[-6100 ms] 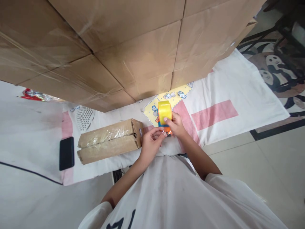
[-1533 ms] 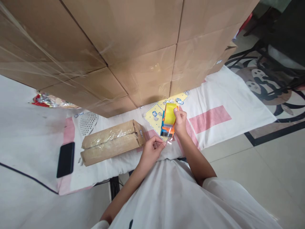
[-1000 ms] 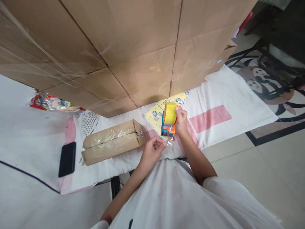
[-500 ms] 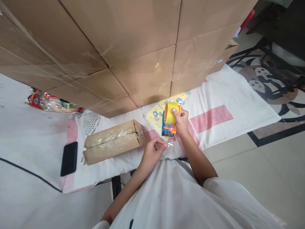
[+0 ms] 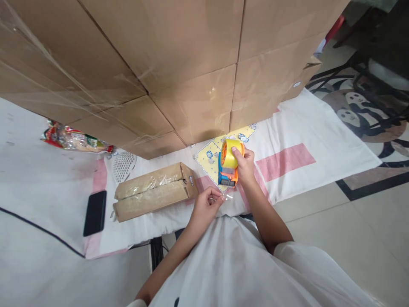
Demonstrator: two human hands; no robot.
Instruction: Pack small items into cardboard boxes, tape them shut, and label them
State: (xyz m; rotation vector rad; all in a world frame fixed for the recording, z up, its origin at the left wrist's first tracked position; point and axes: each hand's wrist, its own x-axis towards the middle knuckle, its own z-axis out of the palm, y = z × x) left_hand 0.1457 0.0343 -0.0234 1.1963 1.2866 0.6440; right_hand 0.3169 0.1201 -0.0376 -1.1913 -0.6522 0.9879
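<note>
My right hand (image 5: 245,163) is closed around a tape dispenser (image 5: 227,175), blue and orange with a yellowish tape roll on it, held upright over the cloth. Just below its cutting end, my left hand (image 5: 207,204) pinches the loose end of clear tape (image 5: 227,197) between thumb and finger. A small cardboard box (image 5: 153,192), with shiny tape along its top seam, lies left of my left hand, apart from it.
A wall of large taped cartons (image 5: 191,76) stands close in front. Left of the small box are a black phone (image 5: 95,213), a perforated white piece (image 5: 124,166) and a red-and-clear plastic packet (image 5: 76,138). A white-and-pink cloth (image 5: 287,160) covers the surface; tiled floor lies at right.
Both hands keep their hold on the dispenser and the tape end, nearly unmoved. The whole view has shifted slightly; the boxes stay in place.
</note>
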